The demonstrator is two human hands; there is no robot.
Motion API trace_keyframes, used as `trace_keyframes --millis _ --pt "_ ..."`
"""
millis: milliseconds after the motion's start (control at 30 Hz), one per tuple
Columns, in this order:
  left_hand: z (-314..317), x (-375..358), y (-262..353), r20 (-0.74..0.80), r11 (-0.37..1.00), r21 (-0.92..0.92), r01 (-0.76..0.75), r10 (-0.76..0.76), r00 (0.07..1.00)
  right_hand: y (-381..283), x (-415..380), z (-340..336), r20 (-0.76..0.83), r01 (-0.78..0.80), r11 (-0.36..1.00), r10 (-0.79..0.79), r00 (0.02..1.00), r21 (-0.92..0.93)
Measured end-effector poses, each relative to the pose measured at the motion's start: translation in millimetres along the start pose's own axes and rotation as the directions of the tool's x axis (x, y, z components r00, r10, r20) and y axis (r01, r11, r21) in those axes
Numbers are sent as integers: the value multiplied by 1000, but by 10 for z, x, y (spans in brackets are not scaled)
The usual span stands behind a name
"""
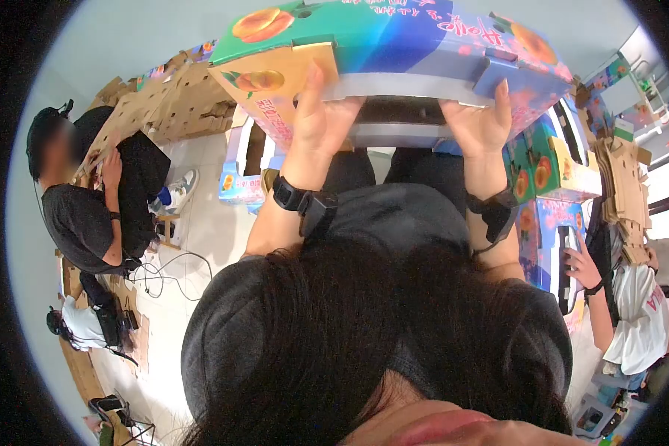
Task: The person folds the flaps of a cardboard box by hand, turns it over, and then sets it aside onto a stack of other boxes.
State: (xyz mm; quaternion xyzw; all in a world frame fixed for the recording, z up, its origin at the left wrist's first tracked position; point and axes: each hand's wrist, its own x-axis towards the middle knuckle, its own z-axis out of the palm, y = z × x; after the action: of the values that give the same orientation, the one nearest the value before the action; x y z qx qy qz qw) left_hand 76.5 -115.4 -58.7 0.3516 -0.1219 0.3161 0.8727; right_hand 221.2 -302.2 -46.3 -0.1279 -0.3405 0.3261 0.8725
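Note:
A large printed cardboard fruit box (416, 44), green, blue and pink with peach pictures, fills the top of the head view. My left hand (321, 119) grips its near side at the left, thumb up along the outside and fingers tucked into the dark handle opening. On the right end of the same opening, my right hand (482, 123) holds on the same way, its thumb raised. Parts of the fingers are hidden inside the cutout. Each wrist wears a black strapped device.
Similar boxes stand on the floor at left (234, 186) and in a stack at right (546, 167), where another person's hand (583, 264) touches one. Flattened cardboard (178, 97) lies far left. A seated person (82, 223) is at left, near loose cables (175, 271).

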Motion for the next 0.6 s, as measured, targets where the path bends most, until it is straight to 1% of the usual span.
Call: trace_keyframes --millis 67,267,367,467,567,600 --pt "-7 -10 -10 11 1000 17 4 -4 1000 -3 4 -56 20 -4 1000 3 1000 13" --pt "16 -31 -58 33 999 36 -7 6 999 -55 3 -193 126 -4 996 15 992 -90" --pt "46 -48 -85 53 999 33 -3 1 999 -73 -26 -206 82 1 1000 -1 997 10" --pt "85 -77 -129 57 1000 28 6 -8 998 -98 -55 -284 83 -24 993 15 996 118" --pt "122 -107 -160 52 1000 14 -4 3 999 -119 -64 -332 162 -72 957 27 986 281" --pt "126 -114 -158 57 1000 12 -3 2 998 -123 -75 -314 150 -59 968 22 988 245"
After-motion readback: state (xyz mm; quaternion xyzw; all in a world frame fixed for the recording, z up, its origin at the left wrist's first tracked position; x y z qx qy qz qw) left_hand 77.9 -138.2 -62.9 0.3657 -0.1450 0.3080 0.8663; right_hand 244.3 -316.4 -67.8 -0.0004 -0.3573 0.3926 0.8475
